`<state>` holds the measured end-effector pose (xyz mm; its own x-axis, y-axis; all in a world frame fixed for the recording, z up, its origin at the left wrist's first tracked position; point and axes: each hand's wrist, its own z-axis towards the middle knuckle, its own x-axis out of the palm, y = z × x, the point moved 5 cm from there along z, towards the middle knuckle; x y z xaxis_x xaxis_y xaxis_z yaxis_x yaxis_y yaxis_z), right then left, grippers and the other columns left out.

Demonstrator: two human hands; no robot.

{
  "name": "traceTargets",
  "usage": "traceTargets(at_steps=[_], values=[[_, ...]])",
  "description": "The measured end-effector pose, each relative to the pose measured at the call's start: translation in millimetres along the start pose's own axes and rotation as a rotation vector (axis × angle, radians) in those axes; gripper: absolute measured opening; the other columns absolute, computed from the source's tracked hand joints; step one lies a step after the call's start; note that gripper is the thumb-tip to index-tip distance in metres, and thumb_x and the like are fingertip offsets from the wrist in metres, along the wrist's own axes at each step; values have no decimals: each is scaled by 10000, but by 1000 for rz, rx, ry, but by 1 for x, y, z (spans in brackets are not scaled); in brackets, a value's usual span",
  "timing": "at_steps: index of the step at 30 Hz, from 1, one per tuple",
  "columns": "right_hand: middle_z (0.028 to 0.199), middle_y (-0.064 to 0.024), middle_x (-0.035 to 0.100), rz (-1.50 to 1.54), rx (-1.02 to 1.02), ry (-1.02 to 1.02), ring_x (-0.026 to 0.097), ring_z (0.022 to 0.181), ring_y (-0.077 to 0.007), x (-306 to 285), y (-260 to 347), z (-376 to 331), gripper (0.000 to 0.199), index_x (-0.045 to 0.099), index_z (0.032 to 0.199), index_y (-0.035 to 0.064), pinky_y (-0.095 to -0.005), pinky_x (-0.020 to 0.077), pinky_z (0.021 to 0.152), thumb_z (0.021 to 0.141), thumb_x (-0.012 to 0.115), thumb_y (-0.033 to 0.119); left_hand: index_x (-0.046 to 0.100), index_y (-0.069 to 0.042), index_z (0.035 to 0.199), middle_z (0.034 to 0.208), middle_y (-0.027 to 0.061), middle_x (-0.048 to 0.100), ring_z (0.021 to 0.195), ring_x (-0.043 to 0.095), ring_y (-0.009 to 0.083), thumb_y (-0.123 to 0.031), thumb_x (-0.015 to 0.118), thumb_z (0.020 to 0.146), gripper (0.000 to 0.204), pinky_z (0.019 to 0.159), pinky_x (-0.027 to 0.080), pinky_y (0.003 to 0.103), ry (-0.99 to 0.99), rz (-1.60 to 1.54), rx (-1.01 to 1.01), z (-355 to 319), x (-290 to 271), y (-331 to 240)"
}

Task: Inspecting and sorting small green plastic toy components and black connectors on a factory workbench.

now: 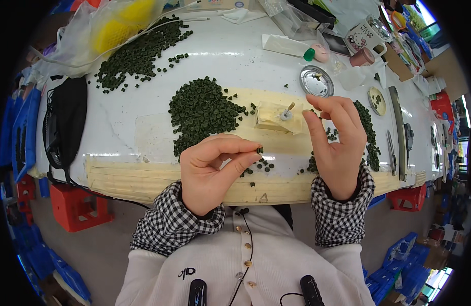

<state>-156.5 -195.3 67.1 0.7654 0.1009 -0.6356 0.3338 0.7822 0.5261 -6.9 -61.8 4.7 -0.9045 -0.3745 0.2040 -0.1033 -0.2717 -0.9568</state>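
Pinching a small dark green, rubbery-looking piece [260, 150] between thumb and forefinger, the left hand [212, 164] hangs just above the near side of the table. The grip is made at the very tips, presumably because the piece is too little for a fuller hold, and it leaves most of the piece hidden. The right hand [340, 140] is raised beside a cream, tape-wrapped rectangular block [268, 125], its thumb and forefinger parted with a gap between the tips; I cannot tell whether anything tiny rests against them.

The block sits between the two hands, likely so that either can reach it, and the cream tape patch [245, 97] beneath may help keep it from sliding. A heaped mound of small dark green pieces [202, 109] lies just beyond the left hand, probably for easy picking, while a looser dark green heap [138, 56] spreads farther off.

From the block's wrinkled, papery top rises a thin tan peg [291, 106] set in a pale grey collar [286, 115]. The heaped pieces look matte, stubby and round, some flared like little caps. Past the right hand, a shallow round silver metal dish [317, 81] shines against the glossy white tabletop [235, 53]. Gathered black-and-white checked fabric sleeve covers [342, 219] bunch softly at both wrists.
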Motion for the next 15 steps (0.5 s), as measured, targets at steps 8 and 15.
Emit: traceTargets(at_steps=[8, 15], values=[[822, -100, 615, 49, -7, 123, 587, 781, -257, 22, -12, 7, 113, 687, 883, 2, -331, 463, 696, 784, 728, 38, 697, 40, 1013, 980, 122, 685, 873, 638, 145, 91, 686, 821, 198, 756, 507, 249, -2, -1, -6, -1, 0, 0], [848, -98, 639, 218, -120, -80, 607, 775, -211, -21, 27, 3, 134, 668, 902, -10, -291, 478, 695, 789, 738, 7, 699, 39, 996, 960, 117, 692, 859, 637, 145, 91, 688, 815, 188, 736, 495, 250, -16, 17, 4, 0, 1, 0]])
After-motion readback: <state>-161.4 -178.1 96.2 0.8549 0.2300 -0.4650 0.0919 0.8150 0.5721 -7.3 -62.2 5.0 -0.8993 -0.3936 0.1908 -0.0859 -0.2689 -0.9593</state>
